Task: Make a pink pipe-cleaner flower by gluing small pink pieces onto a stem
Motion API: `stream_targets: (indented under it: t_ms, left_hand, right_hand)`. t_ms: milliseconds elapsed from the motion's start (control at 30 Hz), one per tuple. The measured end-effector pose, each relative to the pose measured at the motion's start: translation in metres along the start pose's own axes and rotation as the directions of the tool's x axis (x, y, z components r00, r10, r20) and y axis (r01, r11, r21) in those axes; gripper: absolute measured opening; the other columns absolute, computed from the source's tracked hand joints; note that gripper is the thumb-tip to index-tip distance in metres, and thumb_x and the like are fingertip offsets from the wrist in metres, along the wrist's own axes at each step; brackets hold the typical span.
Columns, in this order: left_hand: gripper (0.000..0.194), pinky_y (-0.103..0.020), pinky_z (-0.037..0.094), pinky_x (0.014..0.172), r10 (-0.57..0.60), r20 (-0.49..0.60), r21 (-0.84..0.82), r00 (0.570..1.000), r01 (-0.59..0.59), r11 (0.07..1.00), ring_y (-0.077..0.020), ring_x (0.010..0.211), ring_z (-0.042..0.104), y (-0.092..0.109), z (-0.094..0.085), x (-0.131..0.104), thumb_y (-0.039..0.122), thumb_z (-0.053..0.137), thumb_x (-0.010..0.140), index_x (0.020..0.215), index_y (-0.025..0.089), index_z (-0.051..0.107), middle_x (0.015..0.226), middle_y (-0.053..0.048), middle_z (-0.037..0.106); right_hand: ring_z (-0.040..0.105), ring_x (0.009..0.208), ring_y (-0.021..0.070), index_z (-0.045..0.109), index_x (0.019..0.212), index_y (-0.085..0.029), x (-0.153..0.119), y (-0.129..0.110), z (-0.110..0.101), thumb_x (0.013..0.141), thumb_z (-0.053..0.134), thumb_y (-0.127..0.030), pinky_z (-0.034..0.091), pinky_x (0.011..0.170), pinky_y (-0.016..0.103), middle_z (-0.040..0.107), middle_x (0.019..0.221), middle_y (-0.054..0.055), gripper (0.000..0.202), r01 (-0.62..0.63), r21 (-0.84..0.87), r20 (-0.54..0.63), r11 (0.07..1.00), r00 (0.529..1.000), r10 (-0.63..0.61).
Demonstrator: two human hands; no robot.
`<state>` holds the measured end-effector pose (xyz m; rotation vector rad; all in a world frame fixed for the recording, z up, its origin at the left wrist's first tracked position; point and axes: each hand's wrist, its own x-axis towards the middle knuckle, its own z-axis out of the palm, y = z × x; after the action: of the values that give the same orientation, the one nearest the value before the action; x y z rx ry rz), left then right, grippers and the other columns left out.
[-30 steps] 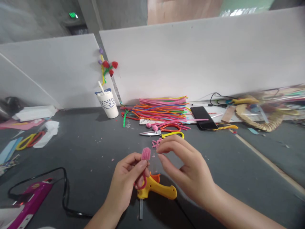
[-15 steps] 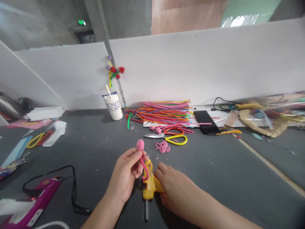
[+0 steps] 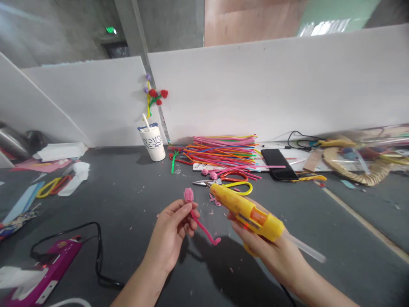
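Between the thumb and fingers of my left hand (image 3: 174,224) is a pink pipe-cleaner flower (image 3: 188,195), its head up and its curled stem trailing down to the right. My right hand (image 3: 268,251) is wrapped around a yellow hot glue gun (image 3: 247,211), lifted above the table with its nozzle pointing up and left. A clear glue stick (image 3: 305,247) sticks out of the gun's back end. Beyond the gun lie scissors (image 3: 241,187) with red and yellow handles and pink cut pieces (image 3: 217,203), both partly hidden by the gun. Two small pink balls (image 3: 213,175) rest near the blades.
A pile of coloured pipe cleaners (image 3: 220,151) lies by the white partition (image 3: 271,89). A black phone (image 3: 279,164) is to its right, a white cup (image 3: 153,143) to its left. At lower left, a magenta power strip (image 3: 56,268) has a black cord (image 3: 100,251).
My right hand has picked the glue gun up off the table, turning its nozzle to the left. The flower's stem now swings out to the right; my left hand has barely moved.
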<state>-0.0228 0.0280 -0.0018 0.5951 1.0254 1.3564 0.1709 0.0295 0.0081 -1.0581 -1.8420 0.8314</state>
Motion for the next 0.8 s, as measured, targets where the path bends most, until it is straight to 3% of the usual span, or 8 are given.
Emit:
stream_targets:
  t_ms: [133,367,567,800]
  left_hand:
    - [0.018,-0.013,0.045,0.040,0.015,-0.006,0.027,1.000,-0.015,1.000,-0.0063,0.043,0.057,-0.003,0.000,0.001,0.026,0.083,0.064,0.070,0.012,0.074,0.058,0.000,0.068]
    - [0.016,-0.014,0.045,0.040,-0.034,0.058,0.031,0.998,0.032,0.999,-0.0070,0.043,0.058,-0.007,0.002,-0.005,0.027,0.081,0.068,0.070,0.013,0.073,0.058,0.000,0.068]
    - [0.016,-0.014,0.044,0.041,-0.090,0.071,0.015,0.993,0.089,0.996,-0.0065,0.042,0.058,-0.008,0.004,-0.006,0.027,0.082,0.066,0.070,0.014,0.073,0.060,-0.001,0.069]
    - [0.015,-0.014,0.042,0.040,-0.046,0.028,0.010,0.999,0.046,0.999,-0.0061,0.041,0.056,-0.004,0.002,-0.003,0.026,0.083,0.064,0.067,0.017,0.071,0.054,0.003,0.064]
  right_hand:
    - [0.063,0.067,0.0175,0.060,0.082,-0.022,-0.011,-0.001,0.004,0.088,0.055,-0.031,0.051,0.062,0.026,0.068,0.080,0.002,0.011,-0.032,0.064,0.058,0.997,0.998,0.028]
    - [0.057,0.059,0.0163,0.056,0.077,-0.021,-0.006,-0.007,0.008,0.083,0.056,-0.028,0.050,0.054,0.026,0.061,0.070,0.001,0.009,-0.114,0.071,-0.019,0.991,0.993,0.116]
    - [0.055,0.059,0.0143,0.056,0.074,-0.020,-0.009,-0.013,-0.002,0.087,0.052,-0.030,0.046,0.055,0.024,0.057,0.068,-0.001,0.017,-0.071,0.045,0.120,0.996,0.991,0.065]
    - [0.054,0.052,0.0143,0.057,0.070,-0.022,-0.013,-0.011,0.004,0.088,0.053,-0.035,0.044,0.047,0.023,0.058,0.063,0.000,0.022,-0.055,0.006,0.083,0.998,0.995,0.054]
